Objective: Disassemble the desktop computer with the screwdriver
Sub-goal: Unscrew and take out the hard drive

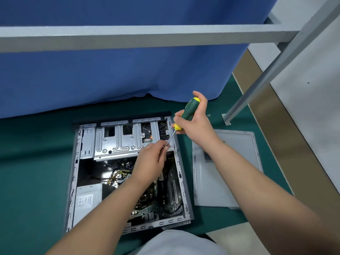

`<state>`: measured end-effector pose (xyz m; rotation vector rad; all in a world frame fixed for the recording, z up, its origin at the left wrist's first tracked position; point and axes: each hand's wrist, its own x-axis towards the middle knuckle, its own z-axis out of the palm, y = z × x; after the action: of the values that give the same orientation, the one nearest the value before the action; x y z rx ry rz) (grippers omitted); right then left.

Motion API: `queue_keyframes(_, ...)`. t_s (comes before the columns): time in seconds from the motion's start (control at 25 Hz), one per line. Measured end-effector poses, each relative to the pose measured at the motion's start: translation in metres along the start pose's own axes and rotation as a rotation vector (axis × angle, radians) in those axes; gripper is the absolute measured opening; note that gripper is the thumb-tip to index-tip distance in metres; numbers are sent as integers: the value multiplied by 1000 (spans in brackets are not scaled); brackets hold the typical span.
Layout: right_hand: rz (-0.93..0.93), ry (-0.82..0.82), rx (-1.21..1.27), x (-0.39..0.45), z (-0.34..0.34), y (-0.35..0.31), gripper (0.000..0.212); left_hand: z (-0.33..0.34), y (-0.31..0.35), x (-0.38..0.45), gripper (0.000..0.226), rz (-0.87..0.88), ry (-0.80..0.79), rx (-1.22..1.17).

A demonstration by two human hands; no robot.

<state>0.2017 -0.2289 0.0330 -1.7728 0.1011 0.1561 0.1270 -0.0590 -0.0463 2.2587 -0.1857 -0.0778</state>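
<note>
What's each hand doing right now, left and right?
Left hand: closed, pinching the screwdriver shaft near its tip.
Right hand: closed around the screwdriver handle.

**Occlusions and cut-offs, head view**

Screwdriver (pixel 185 115) tip hidden behind left hand (pixel 149 161) fingers; contact with the drive cage (pixel 117 142) cannot be told. Left forearm covers the motherboard (pixel 165 196) centre. Power supply (pixel 88 197) label too small to read. Side panel (pixel 226 168), at 3 o'clock of the case, partly under right forearm. Both arms cut by bottom edge.
</note>
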Motion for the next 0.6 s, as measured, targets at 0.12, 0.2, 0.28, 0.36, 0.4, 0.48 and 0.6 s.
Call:
queue_keyframes(0.12, -40, -7, 6, -4, 5, 1, 83, -12, -8, 5, 22, 64, -2, 91)
queue_keyframes(0.2, -88, 21, -46, -6, 2, -1, 75, -18, -17, 9, 30, 87, -45, 215)
queue_keyframes(0.28, -132, 64, -130, -3, -4, -2, 68, -22, -30, 14, 51, 55, -136, 356)
queue_keyframes(0.36, -148, 80, -205, 2, -10, -2, 64, -24, -42, 23, 70, 33, -240, 492)
queue_keyframes(0.4, -156, 81, -237, 4, -12, -1, 63, -24, -46, 28, 76, 26, -291, 524)
queue_keyframes(0.48, -179, 87, -271, 9, -12, 0, 62, -24, -50, 36, 88, 0, -410, 508)
queue_keyframes(0.6, -215, 94, -278, 17, -8, 2, 62, -23, -58, 40, 108, 14, -504, 582)
